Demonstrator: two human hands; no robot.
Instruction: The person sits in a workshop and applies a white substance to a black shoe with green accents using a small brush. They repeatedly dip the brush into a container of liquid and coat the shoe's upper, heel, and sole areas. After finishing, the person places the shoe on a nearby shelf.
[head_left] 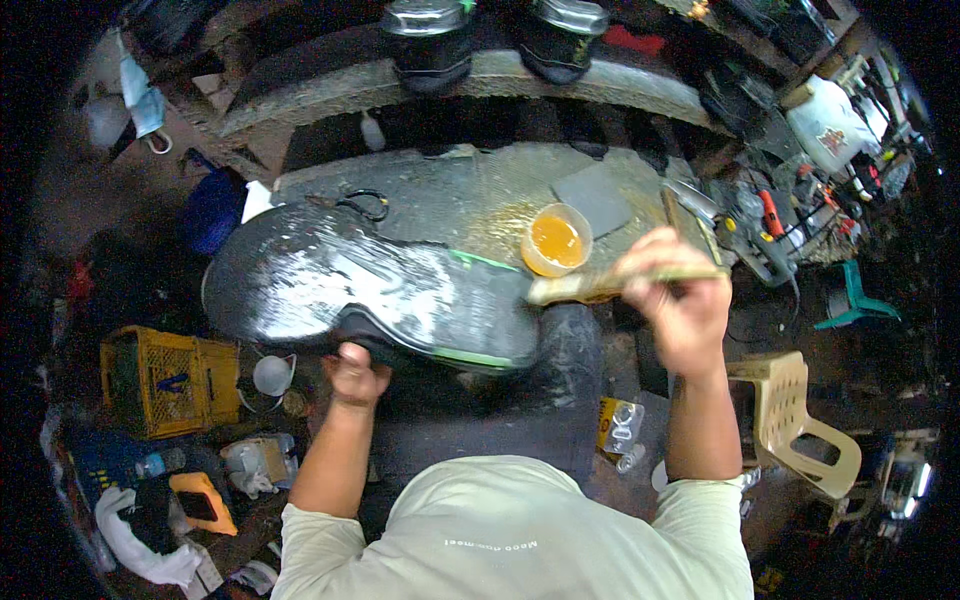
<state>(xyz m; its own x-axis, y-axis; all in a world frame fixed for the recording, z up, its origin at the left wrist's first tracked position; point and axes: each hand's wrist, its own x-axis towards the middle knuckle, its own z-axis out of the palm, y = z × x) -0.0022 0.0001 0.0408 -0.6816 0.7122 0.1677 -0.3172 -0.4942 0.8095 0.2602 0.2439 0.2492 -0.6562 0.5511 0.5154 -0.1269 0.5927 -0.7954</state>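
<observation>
My left hand (356, 378) grips a black shoe (235, 275) at its near side, its fingers partly hidden beneath. The shoe lies on its side with the sole facing up, toe to the left and heel to the right. White smears cover the middle of the sole, and green edging shows at the heel. My right hand (683, 300) is closed around a brush (600, 287), slightly blurred, whose bristle end is at the heel edge. Just beyond the brush stands a clear round tub (556, 240) of amber liquid.
The tub stands on a stained grey worktop (430, 195) beside a flat grey square (592, 198). Scissor handles (368, 205) lie behind the shoe. Assorted tools, one a red-handled tool (770, 213), crowd the right. A yellow crate (165, 380) and a beige plastic chair (800, 430) flank me.
</observation>
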